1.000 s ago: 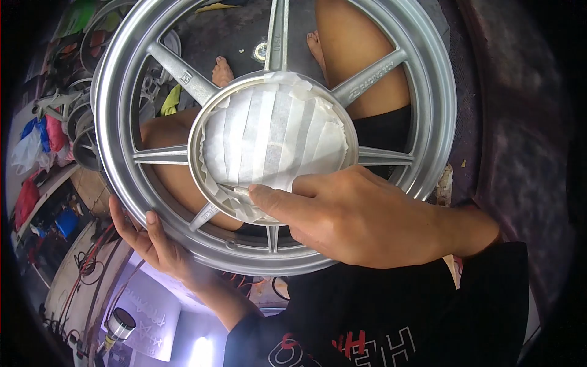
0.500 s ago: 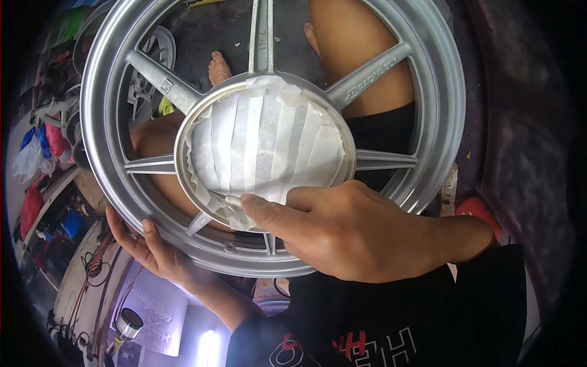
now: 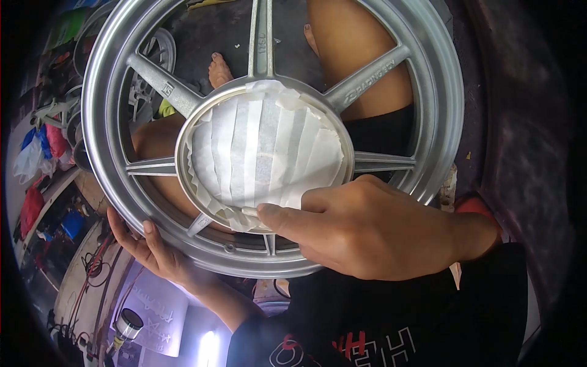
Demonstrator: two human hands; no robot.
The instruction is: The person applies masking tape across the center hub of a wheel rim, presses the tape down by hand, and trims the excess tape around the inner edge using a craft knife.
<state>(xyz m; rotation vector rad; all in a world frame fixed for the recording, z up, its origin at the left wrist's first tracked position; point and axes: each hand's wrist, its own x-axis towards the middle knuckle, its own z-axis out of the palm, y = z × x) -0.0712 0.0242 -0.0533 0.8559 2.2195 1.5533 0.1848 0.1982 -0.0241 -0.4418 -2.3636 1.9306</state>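
Observation:
A silver spoked wheel rim (image 3: 107,177) rests over my bent legs. Its round hub is covered by overlapping strips of whitish masking tape (image 3: 244,147) with ragged edges. My left hand (image 3: 150,251) supports the rim's outer edge at the lower left, thumb on the near side and fingers behind. Over the lower right of the hub, my right hand (image 3: 361,229) is closed in a pinch on a small, thin pale tool (image 3: 250,211). The tool's tip lies at the lower edge of the tape, inside the hub ring. My palm hides most of the tool.
More wheels (image 3: 160,52) and metal parts lie at the upper left, near plastic bags (image 3: 33,156). A lamp (image 3: 128,323) and cables stand at the lower left. A dark, worn surface (image 3: 532,153) runs along the right side. My bare foot (image 3: 219,70) shows between the spokes.
The wheel has shifted slightly left and down in view since the first frame. My right hand with the tool has moved a little right and down along the tape's lower edge since the middle frame.

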